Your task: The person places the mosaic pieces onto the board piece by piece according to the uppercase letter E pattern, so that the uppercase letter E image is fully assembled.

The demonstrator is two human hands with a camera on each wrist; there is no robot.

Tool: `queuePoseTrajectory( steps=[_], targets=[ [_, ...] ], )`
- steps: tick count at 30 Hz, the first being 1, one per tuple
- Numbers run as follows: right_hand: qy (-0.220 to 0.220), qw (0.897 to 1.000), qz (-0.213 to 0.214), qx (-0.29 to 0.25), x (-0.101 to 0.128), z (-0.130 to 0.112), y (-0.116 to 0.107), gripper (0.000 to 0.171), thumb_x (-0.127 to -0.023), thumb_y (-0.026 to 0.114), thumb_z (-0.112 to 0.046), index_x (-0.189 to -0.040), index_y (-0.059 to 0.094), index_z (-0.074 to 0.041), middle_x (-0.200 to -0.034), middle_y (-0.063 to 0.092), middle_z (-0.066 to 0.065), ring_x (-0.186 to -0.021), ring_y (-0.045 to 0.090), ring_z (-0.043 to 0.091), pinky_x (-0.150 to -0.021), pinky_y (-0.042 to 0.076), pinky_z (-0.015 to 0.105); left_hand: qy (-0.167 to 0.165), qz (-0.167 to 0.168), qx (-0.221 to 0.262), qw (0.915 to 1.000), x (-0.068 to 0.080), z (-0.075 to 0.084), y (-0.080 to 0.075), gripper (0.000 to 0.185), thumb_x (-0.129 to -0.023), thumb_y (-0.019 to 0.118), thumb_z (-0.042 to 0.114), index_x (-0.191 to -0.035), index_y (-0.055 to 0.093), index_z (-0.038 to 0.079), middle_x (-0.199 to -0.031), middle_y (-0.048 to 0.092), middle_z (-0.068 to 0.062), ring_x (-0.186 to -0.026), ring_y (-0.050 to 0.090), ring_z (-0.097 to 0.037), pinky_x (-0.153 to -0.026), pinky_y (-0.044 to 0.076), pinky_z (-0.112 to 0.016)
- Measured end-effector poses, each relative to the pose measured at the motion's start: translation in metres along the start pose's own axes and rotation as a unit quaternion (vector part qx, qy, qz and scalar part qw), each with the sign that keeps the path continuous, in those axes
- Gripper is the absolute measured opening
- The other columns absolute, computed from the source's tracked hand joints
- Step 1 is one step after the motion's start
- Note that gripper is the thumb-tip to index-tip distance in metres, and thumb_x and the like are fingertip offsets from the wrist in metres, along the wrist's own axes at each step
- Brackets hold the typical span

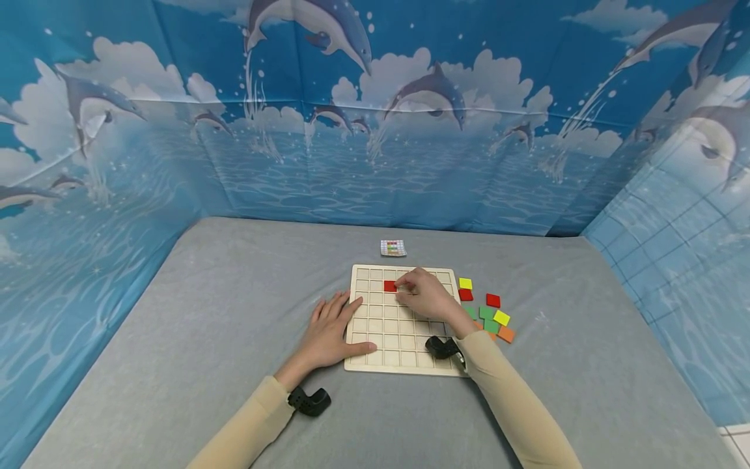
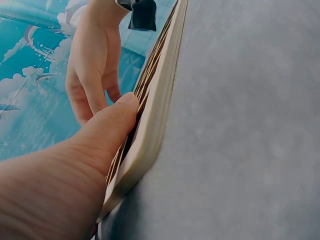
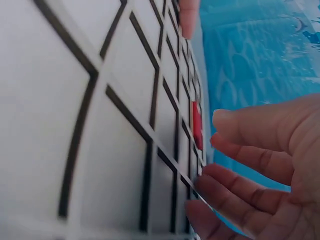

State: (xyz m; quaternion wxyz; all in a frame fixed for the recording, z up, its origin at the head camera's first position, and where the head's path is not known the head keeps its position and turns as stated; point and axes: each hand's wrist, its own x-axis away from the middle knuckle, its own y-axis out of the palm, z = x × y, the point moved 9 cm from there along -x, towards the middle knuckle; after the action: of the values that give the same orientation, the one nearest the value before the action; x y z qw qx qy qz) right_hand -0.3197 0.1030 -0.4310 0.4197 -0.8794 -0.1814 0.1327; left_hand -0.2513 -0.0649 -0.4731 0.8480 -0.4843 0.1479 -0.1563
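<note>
1. Right beside the wooden grid board, off its right edge, lies a loose cluster of colored tiles — yellow, red, green and orange — some touching each other. Beyond the board's far edge, well apart from it, a small pattern card lies flat on the gray table cover.
2. Over the board's right half stretches the right forearm, hiding several cells near that edge.
3. One red tile sits in a cell in the second row from the far edge, left of the board's middle; it lies flat, square, with edges parallel to the grid lines.
4. At that tile's right edge, the right hand has loosely bent fingers — whether they touch or pinch it, I cannot tell.
5. At the board's left edge rests the left hand, flat with straight fingers, thumb lying on the board's near left corner.
</note>
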Motion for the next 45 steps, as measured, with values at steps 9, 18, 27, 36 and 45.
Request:
queuePoseTrajectory(
  steps=[9, 18, 27, 36, 45],
  targets=[
    [0.012, 0.999, 0.037, 0.009, 0.022, 0.016, -0.026, 0.019, -0.090, 0.066, -0.014, -0.106, 0.070, -0.005, -0.107, 0.065, 0.009, -0.089, 0.061, 0.024, -0.076, 0.049, 0.040, 0.004, 0.002, 0.001, 1.0000, 0.001, 0.002, -0.001, 0.095, -0.078, 0.060, 0.069, -0.151, 0.029, 0.016, -0.156, 0.017, -0.010, -0.142, 0.008, -0.026, -0.110, 0.001, -0.049],
    [0.065, 0.995, 0.063, 0.048, 0.046, 0.046, -0.057, 0.018, -0.092, 0.064, -0.016, -0.104, 0.070, -0.004, -0.096, 0.064, 0.009, -0.076, 0.057, 0.022, -0.061, 0.046, 0.037, 0.007, -0.001, 0.005, 1.0000, 0.001, 0.001, -0.001, 0.094, -0.078, 0.060, 0.067, -0.151, 0.029, 0.016, -0.156, 0.016, -0.010, -0.143, 0.008, -0.026, -0.110, 0.001, -0.049],
    [0.060, 0.992, 0.054, 0.100, 0.055, 0.065, -0.058, 0.019, -0.086, 0.071, -0.012, -0.101, 0.068, -0.001, -0.093, 0.058, 0.013, -0.080, 0.051, 0.027, -0.069, 0.045, 0.042, 0.008, -0.002, 0.006, 0.9999, 0.001, 0.001, 0.000, 0.095, -0.078, 0.060, 0.068, -0.151, 0.028, 0.016, -0.156, 0.016, -0.010, -0.143, 0.007, -0.025, -0.110, 0.001, -0.049],
    [0.095, 0.990, 0.031, 0.100, 0.054, 0.076, -0.059, 0.028, -0.087, 0.071, -0.019, -0.107, 0.064, -0.001, -0.090, 0.053, 0.010, -0.074, 0.046, 0.023, -0.064, 0.041, 0.039, 0.008, 0.004, 0.005, 0.9999, 0.001, 0.000, -0.001, 0.095, -0.078, 0.060, 0.068, -0.151, 0.029, 0.016, -0.156, 0.016, -0.010, -0.143, 0.008, -0.025, -0.110, 0.001, -0.049],
    [0.141, 0.986, 0.009, 0.093, 0.055, 0.088, -0.060, 0.040, -0.087, 0.070, -0.026, -0.114, 0.060, 0.002, -0.100, 0.052, 0.017, -0.079, 0.050, 0.027, -0.068, 0.044, 0.042, 0.008, -0.002, 0.006, 1.0000, 0.001, 0.001, 0.000, 0.094, -0.079, 0.060, 0.067, -0.151, 0.028, 0.017, -0.156, 0.016, -0.010, -0.143, 0.007, -0.025, -0.110, 0.001, -0.048]
  ],
)
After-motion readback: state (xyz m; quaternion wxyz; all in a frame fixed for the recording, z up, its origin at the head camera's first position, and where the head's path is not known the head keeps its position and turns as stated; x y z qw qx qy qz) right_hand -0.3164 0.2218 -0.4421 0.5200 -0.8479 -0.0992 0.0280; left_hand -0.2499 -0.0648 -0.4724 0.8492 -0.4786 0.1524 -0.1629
